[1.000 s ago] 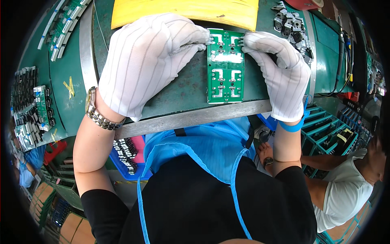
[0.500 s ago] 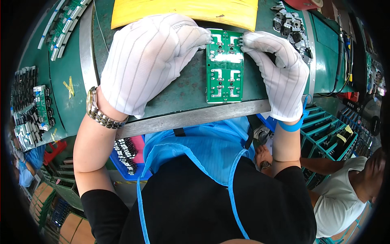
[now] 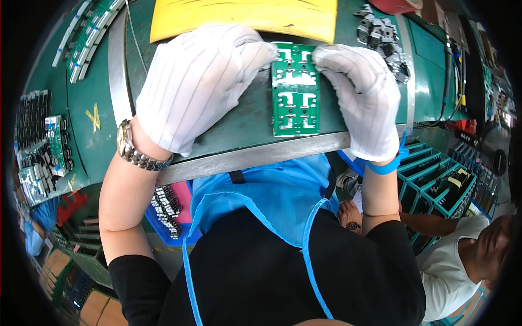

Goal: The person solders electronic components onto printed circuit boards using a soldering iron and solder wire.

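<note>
A green circuit board with silvery solder pads stands out in front of me, near the metal-edged front of the bench. At its upper left edge, my left hand, in a white striped glove, pinches the board between thumb and fingers. My right hand, gloved alike, has its fingertips closed on the upper right edge. The fingertips partly cover the board's upper corners. Beyond both hands lies a yellow panel, close to the board's far end.
Small black-and-silver parts are heaped at the far right. More boards lie at the far left, with others nearer. A blue bin of parts sits below the bench edge. A co-worker is at right, beside green racks.
The board and my right hand have shifted slightly left. Both hands keep their hold at its upper edges. The co-worker's head has moved a little.
</note>
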Available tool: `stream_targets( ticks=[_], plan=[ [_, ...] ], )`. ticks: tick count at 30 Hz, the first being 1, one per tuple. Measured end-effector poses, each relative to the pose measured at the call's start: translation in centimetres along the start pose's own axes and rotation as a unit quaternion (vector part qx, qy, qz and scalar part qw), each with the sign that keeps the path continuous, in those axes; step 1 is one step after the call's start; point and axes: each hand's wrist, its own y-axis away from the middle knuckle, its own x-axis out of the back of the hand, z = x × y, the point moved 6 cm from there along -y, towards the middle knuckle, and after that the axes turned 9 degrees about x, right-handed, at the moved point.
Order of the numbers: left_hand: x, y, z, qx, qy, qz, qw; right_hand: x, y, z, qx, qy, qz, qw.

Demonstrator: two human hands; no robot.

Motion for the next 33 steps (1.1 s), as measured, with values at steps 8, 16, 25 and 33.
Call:
stream_targets(
  ticks=[8, 16, 25, 33],
  plan=[
    [1.0, 0.2, 1.0, -0.009, 0.006, 0.008, 1.000, 2.2, 2.1, 0.0, -0.089, -0.035, 0.037, 0.995],
    [2.4, -0.5, 2.8, 0.035, 0.166, 0.066, 0.983, 6.2, 7.7, 3.5, -0.270, 0.060, 0.108, 0.955],
    [-5.6, -7.3, 9.3, -0.109, -0.039, -0.061, 0.991, 5.1, 8.3, 2.6, -0.298, 0.053, 0.126, 0.945],
    [-8.8, -10.2, 10.3, -0.043, -0.057, 0.059, 0.996, 5.2, 8.6, 1.2, -0.167, 0.143, 0.079, 0.972]
  ],
)
